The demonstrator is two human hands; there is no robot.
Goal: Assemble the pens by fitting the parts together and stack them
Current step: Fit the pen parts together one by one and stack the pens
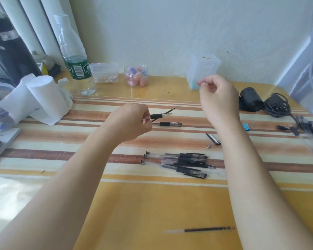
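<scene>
My left hand [132,120] grips a clear pen barrel with a black grip [156,116], its open end pointing right above the table. My right hand [217,94] is raised to the right of it, fingers curled with thumb and forefinger pinched together; whether something small is between them I cannot tell. A pile of several assembled black pens [179,163] lies in the middle of the striped table. A loose refill [202,230] lies near the front. A pen cap [213,138] and a metal tip [208,146] lie to the right. Another barrel [170,124] lies under my left hand's pen.
At the back stand a plastic bottle [76,56], a cotton-swab box [105,73], a jar of erasers [136,74] and a clear box [202,69]. Tissue rolls [40,100] sit left. A black pouch [250,101], cable, blue clip [246,126] and loose pen parts [305,127] lie right.
</scene>
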